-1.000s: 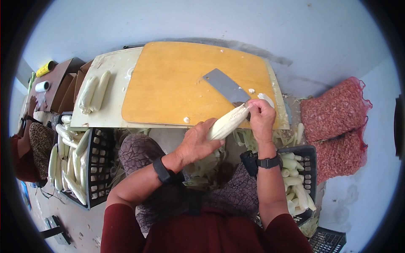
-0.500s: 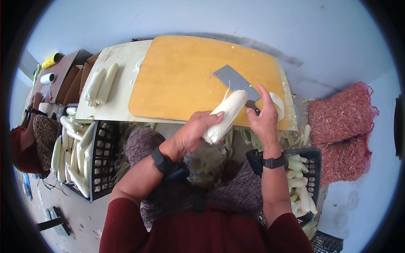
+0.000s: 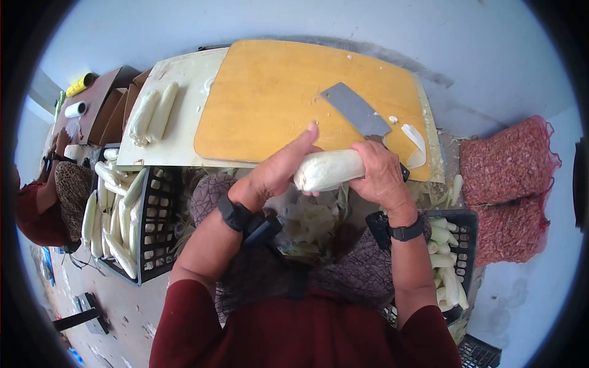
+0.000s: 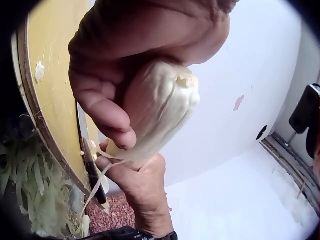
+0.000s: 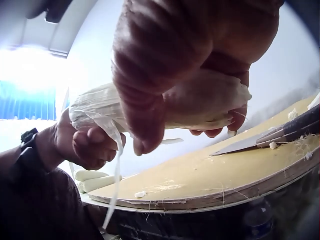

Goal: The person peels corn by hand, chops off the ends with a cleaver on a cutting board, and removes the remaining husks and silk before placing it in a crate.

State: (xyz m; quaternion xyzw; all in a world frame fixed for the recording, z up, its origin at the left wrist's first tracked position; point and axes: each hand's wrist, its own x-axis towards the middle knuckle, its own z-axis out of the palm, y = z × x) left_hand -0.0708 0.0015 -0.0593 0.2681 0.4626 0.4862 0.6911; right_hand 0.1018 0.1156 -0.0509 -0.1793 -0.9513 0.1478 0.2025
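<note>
Above the front edge of the yellow cutting board [image 3: 276,98], both hands hold an ear of corn [image 3: 328,170] in pale husk, lying almost level. My left hand [image 3: 276,167] has its fingers curled beneath one end, its thumb raised off the husk. Around the other end, my right hand [image 3: 384,175] grips with thumb and fingers. A thin husk strip [image 5: 114,170] dangles from the ear in the right wrist view. On the board behind the right hand lies a cleaver [image 3: 356,110], its dark handle partly hidden by that hand.
Two ears of corn [image 3: 152,115] lie on the pale tabletop at left. Black crates with corn stand on the left [image 3: 161,214] and right [image 3: 469,245]. Red mesh sacks [image 3: 506,162] sit at far right. Loose husk [image 3: 415,144] lies on the board, more on the floor below.
The ear has turned from slanting upright to nearly level. My right hand, open and apart from the ear half a second ago, now grips it; the left thumb has lifted off.
</note>
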